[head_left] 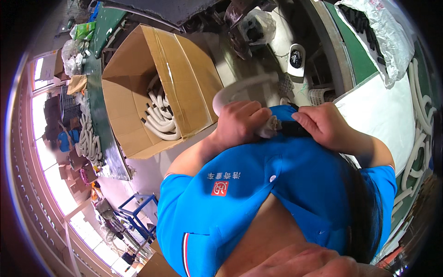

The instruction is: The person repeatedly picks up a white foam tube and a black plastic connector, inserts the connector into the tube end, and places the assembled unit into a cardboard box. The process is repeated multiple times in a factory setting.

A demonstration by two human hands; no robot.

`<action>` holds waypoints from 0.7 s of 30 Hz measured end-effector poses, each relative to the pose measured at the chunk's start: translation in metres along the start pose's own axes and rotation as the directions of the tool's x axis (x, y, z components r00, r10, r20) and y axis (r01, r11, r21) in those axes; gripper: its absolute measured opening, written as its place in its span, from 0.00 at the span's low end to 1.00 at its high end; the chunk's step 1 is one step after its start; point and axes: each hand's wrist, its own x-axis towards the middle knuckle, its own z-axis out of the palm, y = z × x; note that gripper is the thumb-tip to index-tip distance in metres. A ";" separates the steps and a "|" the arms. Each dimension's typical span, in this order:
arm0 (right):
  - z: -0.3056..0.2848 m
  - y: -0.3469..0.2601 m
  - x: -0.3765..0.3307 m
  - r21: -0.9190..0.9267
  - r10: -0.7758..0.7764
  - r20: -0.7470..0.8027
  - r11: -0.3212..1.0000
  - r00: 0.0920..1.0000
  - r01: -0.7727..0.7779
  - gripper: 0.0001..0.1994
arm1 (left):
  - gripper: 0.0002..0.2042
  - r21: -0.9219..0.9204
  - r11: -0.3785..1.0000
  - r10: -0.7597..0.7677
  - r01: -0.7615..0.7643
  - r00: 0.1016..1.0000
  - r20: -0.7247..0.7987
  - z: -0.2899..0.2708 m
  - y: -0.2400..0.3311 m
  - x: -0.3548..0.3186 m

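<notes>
In front of my chest, my left hand is closed around a whitish curved tube. The tube's bend is blurred and arcs away beyond my knuckles. Its wrinkled, pale end sticks out of my fist toward the right. My right hand pinches a black piece, thumb on top, close to that pale end. Whether the black piece is joined to the tube, I cannot tell. My fingers hide part of both.
A tall open cardboard box at the left holds several similar curved tubes. More tubes lie on the green table at the far right, beside a white sheet and a plastic bag of black parts. A dark machine stands ahead.
</notes>
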 end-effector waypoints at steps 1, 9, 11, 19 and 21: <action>0.007 0.002 0.003 -0.039 -0.060 -0.009 0.997 0.998 0.059 0.14 | 0.13 0.023 1.000 0.013 -0.013 1.000 0.002 0.003 0.001 -0.002; 0.033 0.006 0.039 -0.109 -0.175 -0.068 0.980 0.982 0.167 0.14 | 0.11 0.144 0.981 -0.127 0.133 0.990 -0.054 0.014 0.006 -0.004; 0.031 0.007 0.043 -0.037 -0.169 -0.016 0.985 0.985 0.169 0.15 | 0.13 0.086 0.982 -0.165 0.169 0.985 -0.052 0.015 0.004 -0.007; 0.024 0.000 0.059 0.156 -0.150 0.068 0.978 0.986 0.138 0.18 | 0.17 0.192 0.974 -0.092 0.122 0.983 -0.160 -0.024 -0.024 -0.044; 0.027 -0.008 0.071 0.189 -0.192 0.123 0.968 0.974 0.167 0.18 | 0.16 0.348 0.929 -0.096 0.123 0.991 -0.095 -0.047 -0.031 -0.062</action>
